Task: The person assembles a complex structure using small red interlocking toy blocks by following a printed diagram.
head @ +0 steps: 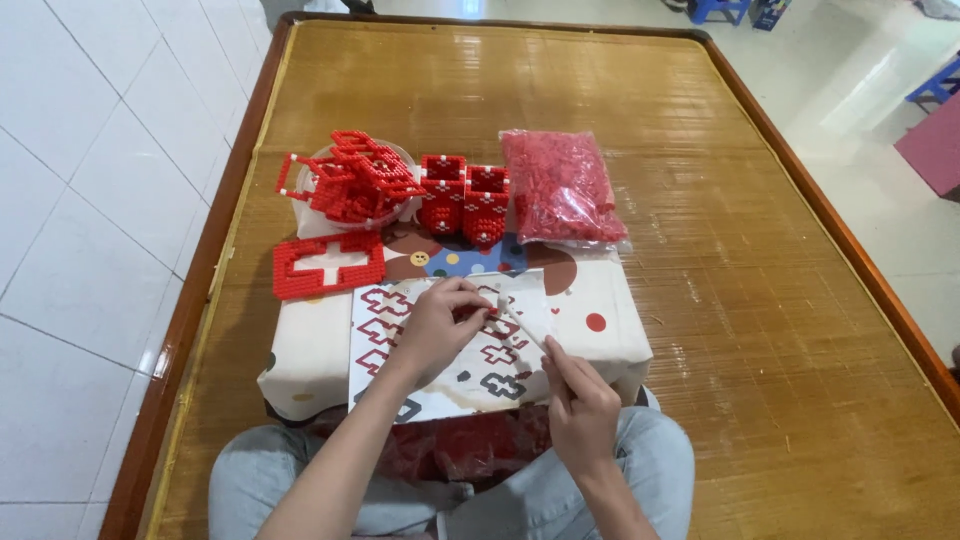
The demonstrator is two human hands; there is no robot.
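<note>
A: Report the position of your left hand (pixel 437 325).

B: Your left hand rests on the pattern sheet (pixel 440 350), fingers pinched together on small red beads (pixel 478 318) at the sheet's upper middle. The sheet shows red and dark cross outlines and lies on a cloth-covered low stand (pixel 610 330) over your lap.

A: And your right hand (pixel 580 405)?

B: Your right hand is closed around a thin white stick tool (pixel 520 322). Its tip meets the beads just beside your left fingertips.

A: List the surrounding items.

B: A flat red beaded cross panel (pixel 328 265) lies left of the sheet. Beyond it stand a bowl of red beaded pieces (pixel 355 180), two red beaded boxes (pixel 463 203) and a clear bag of red beads (pixel 560 188), all on the bamboo mat (pixel 700 200).
</note>
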